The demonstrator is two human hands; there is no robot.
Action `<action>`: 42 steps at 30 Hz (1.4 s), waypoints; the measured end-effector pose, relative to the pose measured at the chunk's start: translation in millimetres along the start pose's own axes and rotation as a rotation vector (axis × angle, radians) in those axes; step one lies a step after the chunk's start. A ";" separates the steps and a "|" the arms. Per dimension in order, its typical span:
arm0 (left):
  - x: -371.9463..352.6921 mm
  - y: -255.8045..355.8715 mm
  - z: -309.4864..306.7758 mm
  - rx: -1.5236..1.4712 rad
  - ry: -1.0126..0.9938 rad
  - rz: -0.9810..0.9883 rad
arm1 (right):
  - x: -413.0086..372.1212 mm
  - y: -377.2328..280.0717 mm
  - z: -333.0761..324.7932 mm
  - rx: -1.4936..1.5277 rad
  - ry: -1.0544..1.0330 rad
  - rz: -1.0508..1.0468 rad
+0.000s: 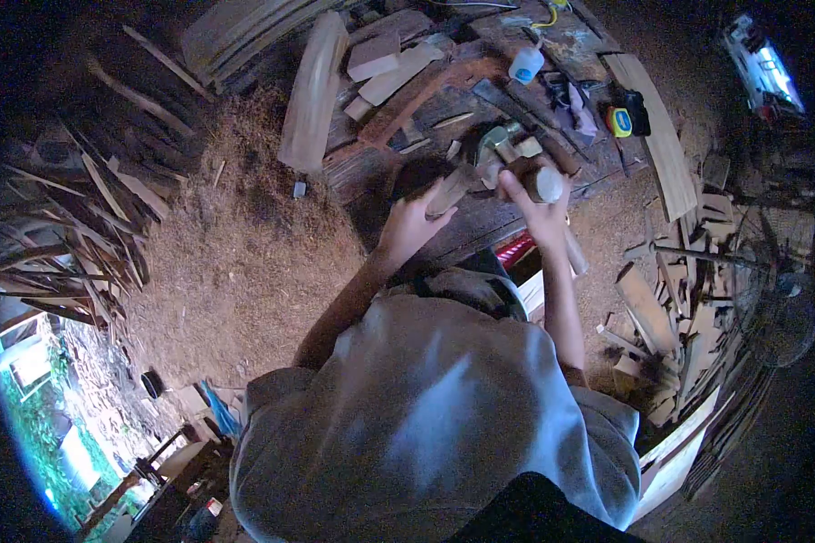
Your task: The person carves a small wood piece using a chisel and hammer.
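Wooden piece point(453, 189) | left hand point(413, 223) clasping it | right hand point(542, 214) round pale-ended cylinder point(547, 185) | cluttered workbench point(462, 237), shavings-strewn floor point(244, 244)

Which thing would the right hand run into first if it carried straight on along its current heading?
Probably the small pale wood block beside the metal tool head, ahead of the right hand; depth is unclear.

On the workbench point(362, 192), a squeeze bottle point(526, 67) toward the far side, with a tape measure point(619, 121) to its right and a cloth point(577, 115) between. Left of the bottle, a wood block point(374, 56), then a wide board point(315, 100) at the left end. Along the right side, a long plank point(656, 131). On the ground to the left, sawdust point(244, 244), with sticks point(100, 240) farther left; to the near right, piled offcuts point(647, 308).
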State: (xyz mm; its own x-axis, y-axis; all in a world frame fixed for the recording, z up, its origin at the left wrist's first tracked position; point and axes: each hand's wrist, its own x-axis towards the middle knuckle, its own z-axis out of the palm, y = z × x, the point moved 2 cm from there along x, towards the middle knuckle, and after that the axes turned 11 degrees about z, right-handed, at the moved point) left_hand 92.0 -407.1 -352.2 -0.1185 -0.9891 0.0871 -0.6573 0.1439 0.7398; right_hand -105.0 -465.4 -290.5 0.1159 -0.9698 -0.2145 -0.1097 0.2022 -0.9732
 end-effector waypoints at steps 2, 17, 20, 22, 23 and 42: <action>-1.1 -2.5 2.1 -0.069 0.101 0.097 | 1.1 -7.7 0.4 -0.189 0.047 -0.038; 2.2 1.3 -2.5 0.015 0.043 0.035 | -16.8 -1.8 -2.2 -0.221 0.186 -0.431; 0.9 -15.3 11.0 0.032 0.041 0.050 | -13.0 -16.7 0.7 -0.235 0.142 -0.471; 0.6 -15.8 12.3 0.000 0.036 0.034 | -6.0 -2.9 -3.7 -0.261 0.184 -0.482; 0.8 -15.5 12.2 -0.031 0.031 0.018 | -3.4 4.3 -5.9 -0.287 0.227 -0.493; -0.5 -3.8 4.7 -0.103 0.092 0.208 | 3.1 60.0 -11.8 -0.117 0.135 -0.443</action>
State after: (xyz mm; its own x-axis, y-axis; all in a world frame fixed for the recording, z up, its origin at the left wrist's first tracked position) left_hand 91.1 -407.1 -358.3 -0.1721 -0.9378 0.3015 -0.5457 0.3456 0.7634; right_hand -122.9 -457.9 -348.6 0.0478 -0.9697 0.2396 -0.1899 -0.2443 -0.9509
